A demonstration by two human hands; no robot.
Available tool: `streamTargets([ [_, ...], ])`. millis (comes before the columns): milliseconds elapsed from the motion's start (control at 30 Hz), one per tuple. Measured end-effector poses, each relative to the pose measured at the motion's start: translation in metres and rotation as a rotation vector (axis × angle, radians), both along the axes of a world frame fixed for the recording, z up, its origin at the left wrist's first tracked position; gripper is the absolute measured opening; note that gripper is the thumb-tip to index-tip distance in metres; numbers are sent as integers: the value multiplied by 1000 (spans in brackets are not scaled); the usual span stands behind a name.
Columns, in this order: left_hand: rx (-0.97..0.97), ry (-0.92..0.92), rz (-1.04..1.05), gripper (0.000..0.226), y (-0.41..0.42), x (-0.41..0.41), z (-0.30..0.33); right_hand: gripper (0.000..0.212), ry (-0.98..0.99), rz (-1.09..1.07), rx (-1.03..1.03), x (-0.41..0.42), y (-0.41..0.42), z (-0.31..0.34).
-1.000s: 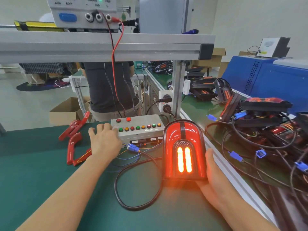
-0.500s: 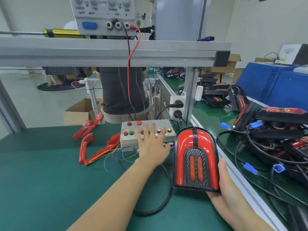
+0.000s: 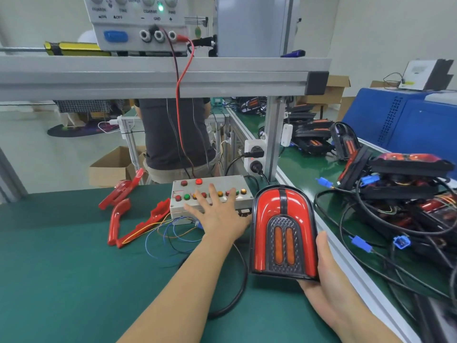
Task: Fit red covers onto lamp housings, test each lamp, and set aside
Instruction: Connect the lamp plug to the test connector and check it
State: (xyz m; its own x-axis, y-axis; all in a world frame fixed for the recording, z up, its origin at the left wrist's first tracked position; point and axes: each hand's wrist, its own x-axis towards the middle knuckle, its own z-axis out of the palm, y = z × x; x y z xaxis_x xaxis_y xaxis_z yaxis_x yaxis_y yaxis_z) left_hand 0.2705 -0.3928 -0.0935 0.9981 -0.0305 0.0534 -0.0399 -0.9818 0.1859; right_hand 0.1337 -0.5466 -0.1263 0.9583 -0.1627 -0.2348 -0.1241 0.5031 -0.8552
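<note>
Propping the lamp (image 3: pixel 284 233) from below and behind, the right hand (image 3: pixel 326 276) is seen at the near right edge of the green bench (image 3: pixel 61 280), its thumb laid up along the lamp's right rim while the other fingers are hidden behind the housing, so the grasp is only partly shown. The lamp is held tilted upright, its red cover facing the camera, with a black centre strip and two orange bars in a dark mesh inset; the bars are not lit. A black cable (image 3: pixel 237 288) is looped on the mat just left of the lamp. Beyond it, the left hand (image 3: pixel 217 214) is stretched flat, fingers spread and straight, their tips resting among the coloured buttons of the grey test box (image 3: pixel 222 184). Thin coloured wires (image 3: pixel 170 233) are trailed from the box's near side across the mat. To the left, loose red covers (image 3: pixel 123 214) are lying on the bench. At the right, past the aluminium rail, a tangled pile of lamps and cables (image 3: pixel 400 194) with blue plugs is heaped up. Farther back, a power supply (image 3: pixel 138 23) is set on the overhead shelf, with red and black leads hanging down from it, and a person in a dark shirt (image 3: pixel 173 134) is stood behind the bench.
</note>
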Motion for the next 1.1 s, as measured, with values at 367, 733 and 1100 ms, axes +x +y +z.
streamTargets([
  [367,16,43,-10,72,-2,4,4,52,-74,-22,6,2,2,-1],
  [733,6,39,-3,67,-3,8,5,51,-114,-33,19,3,2,-6],
  [1100,44,-18,-52,66,0,7,5,60,-65,-23,-2,1,1,-2],
])
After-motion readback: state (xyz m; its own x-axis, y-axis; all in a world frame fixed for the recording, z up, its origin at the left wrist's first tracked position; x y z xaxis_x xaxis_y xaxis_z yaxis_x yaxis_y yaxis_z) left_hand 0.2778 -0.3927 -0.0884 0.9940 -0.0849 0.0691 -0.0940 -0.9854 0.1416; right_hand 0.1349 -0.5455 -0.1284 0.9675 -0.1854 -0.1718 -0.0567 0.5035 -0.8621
